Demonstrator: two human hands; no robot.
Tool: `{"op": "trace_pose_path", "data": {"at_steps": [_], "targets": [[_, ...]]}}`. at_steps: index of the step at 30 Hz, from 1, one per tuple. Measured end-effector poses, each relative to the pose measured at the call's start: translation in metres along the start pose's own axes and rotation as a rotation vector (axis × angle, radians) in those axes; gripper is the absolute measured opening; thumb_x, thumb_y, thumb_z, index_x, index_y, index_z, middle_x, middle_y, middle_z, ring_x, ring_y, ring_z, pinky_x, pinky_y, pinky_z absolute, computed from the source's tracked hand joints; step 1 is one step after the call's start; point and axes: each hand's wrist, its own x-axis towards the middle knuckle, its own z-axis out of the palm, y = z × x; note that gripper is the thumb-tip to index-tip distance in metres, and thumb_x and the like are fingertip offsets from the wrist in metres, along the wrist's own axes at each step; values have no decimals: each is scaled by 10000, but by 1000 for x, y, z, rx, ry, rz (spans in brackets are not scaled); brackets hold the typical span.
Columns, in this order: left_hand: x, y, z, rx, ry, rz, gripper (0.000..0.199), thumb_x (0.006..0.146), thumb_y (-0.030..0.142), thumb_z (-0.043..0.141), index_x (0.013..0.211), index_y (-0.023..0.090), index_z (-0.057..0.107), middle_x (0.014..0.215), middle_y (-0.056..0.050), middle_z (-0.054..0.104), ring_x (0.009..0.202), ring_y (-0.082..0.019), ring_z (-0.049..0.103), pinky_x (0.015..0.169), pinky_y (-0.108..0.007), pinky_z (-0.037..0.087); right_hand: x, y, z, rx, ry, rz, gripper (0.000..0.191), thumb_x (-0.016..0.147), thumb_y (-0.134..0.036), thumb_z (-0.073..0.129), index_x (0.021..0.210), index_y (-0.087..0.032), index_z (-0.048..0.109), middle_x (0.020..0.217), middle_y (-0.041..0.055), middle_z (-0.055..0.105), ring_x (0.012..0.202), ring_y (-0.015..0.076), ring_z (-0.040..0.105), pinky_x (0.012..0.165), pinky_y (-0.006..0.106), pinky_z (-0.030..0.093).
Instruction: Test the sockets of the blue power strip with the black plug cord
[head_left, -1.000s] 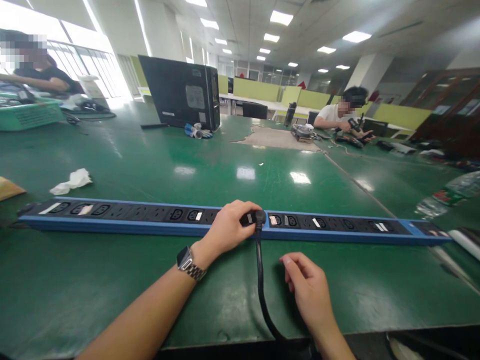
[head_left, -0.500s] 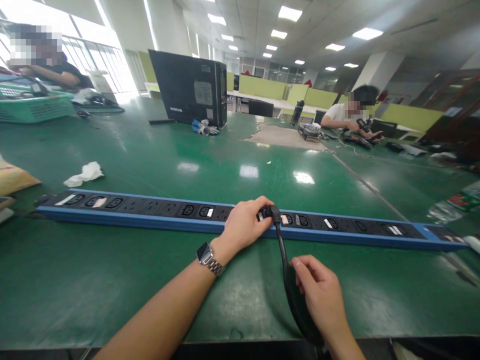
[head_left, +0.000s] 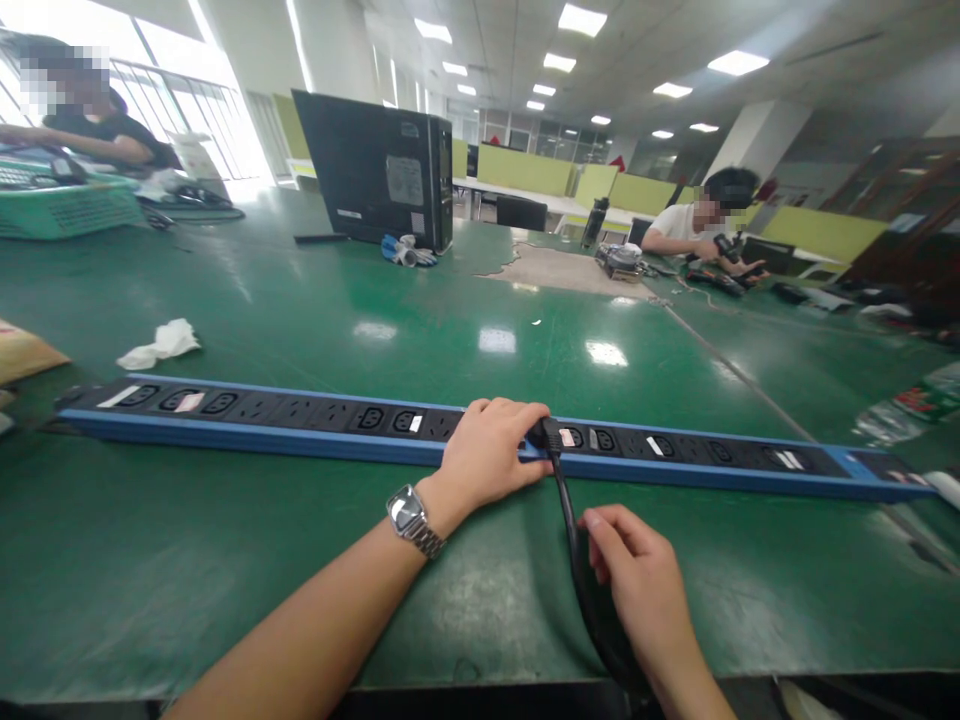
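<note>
The person at the green tabletop (head_left: 247, 560) has a long blue-and-black power strip (head_left: 390, 447) laid crosswise in front, socket side up; I take it that this puts every outlet within easy reach. The left hand (head_left: 487, 455) straddles it near its middle, thumb at the near edge and forefinger towards the far edge, with a black angled plug (head_left: 553, 437) between them. Those 2 digits stand apart; whether they grip the plug or only steady the strip, I can't tell, nor whether the plug is fully seated. A thick black cord (head_left: 573, 545) drops from it towards the table's near edge. Just beside the cord, the right hand (head_left: 645, 565) hangs with its fingers curled and the gap narrow, perhaps to guide the cord; contact isn't clear from here. The left wrist wears a square smartwatch (head_left: 407, 511) on a metal bracelet.

As for writing, pale stickers (head_left: 660, 446) dot the sockets, perhaps to mark outlets, but none is legible. The desktop tower (head_left: 360, 160) carries several labels too small to read, with work gloves (head_left: 407, 252) beside it. The plastic bottle (head_left: 919, 405) at far right has a green-and-red wrapper whose brand I can't make out. 2 co-workers sit beyond, 1 behind a green basket (head_left: 71, 212) on the left, 1 on the right.
</note>
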Motion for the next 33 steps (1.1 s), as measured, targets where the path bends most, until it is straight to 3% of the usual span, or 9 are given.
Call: {"op": "trace_pose_path", "data": {"at_steps": [3, 6, 8, 10, 13, 16, 20, 24, 33], "targets": [[-1, 1, 5, 131, 2, -50, 711, 711, 564, 734, 1288, 213, 510, 1220, -104, 660, 1140, -313, 563, 992, -466, 363, 23, -17, 5, 275, -126, 232, 413, 827, -562, 608, 791, -152, 635, 508, -44, 508, 410, 86, 449, 402, 189, 306], [-1, 3, 9, 236, -5, -104, 542, 773, 468, 691, 1221, 193, 558, 1186, -123, 670, 1118, -314, 570, 971, -457, 358, 50, -49, 20, 514, -329, 487, 425, 902, -555, 495, 841, -154, 620, 533, -29, 550, 392, 93, 490, 371, 183, 328], [-1, 4, 11, 257, -19, -98, 455, 801, 414, 658, 1189, 191, 578, 1158, -115, 678, 1087, -303, 583, 945, -444, 370, 58, -75, 28, 627, -392, 555, 417, 938, -519, 454, 801, -151, 597, 527, -37, 526, 374, 74, 456, 361, 171, 322], [-2, 3, 11, 259, -21, -91, 470, 804, 450, 654, 1189, 191, 580, 1136, -111, 681, 1064, -302, 588, 926, -442, 377, 55, -97, 28, 739, -368, 491, 382, 949, -470, 456, 749, -162, 563, 473, -75, 419, 333, 50, 334, 341, 158, 266], [-3, 2, 11, 260, -17, -80, 623, 747, 588, 688, 1203, 179, 571, 1121, -123, 675, 1050, -319, 584, 926, -459, 375, 40, -114, 2, 853, -209, 199, 306, 933, -431, 486, 741, -199, 541, 456, -106, 269, 328, 49, 189, 340, 161, 215], [-2, 2, 11, 270, -25, -83, 685, 700, 637, 715, 1194, 185, 569, 1111, -123, 672, 1049, -324, 579, 937, -462, 368, 34, -105, -45, 750, -77, 25, 224, 890, -395, 527, 761, -218, 575, 474, -92, 279, 340, 56, 228, 362, 179, 250], [-1, 3, 11, 277, -36, -99, 668, 706, 648, 703, 1187, 204, 570, 1108, -110, 672, 1046, -315, 580, 940, -453, 364, 53, -67, -84, 596, -89, 276, 276, 837, -392, 551, 636, -204, 526, 424, -94, 257, 313, 53, 191, 334, 191, 207], [-1, 3, 10, 269, -40, -99, 672, 706, 648, 702, 1192, 204, 571, 1106, -112, 674, 1053, -320, 581, 938, -455, 368, 68, -43, -78, 530, -152, 429, 360, 842, -454, 549, 592, -204, 480, 378, -104, 260, 284, 51, 187, 318, 185, 187], [-1, 3, 10, 264, -35, -81, 706, 720, 617, 707, 1233, 155, 560, 1128, -133, 668, 1069, -339, 579, 951, -483, 365, 73, -32, -62, 364, -103, 473, 402, 869, -440, 560, 566, -185, 491, 314, -93, 317, 242, 57, 268, 304, 174, 207]]}}
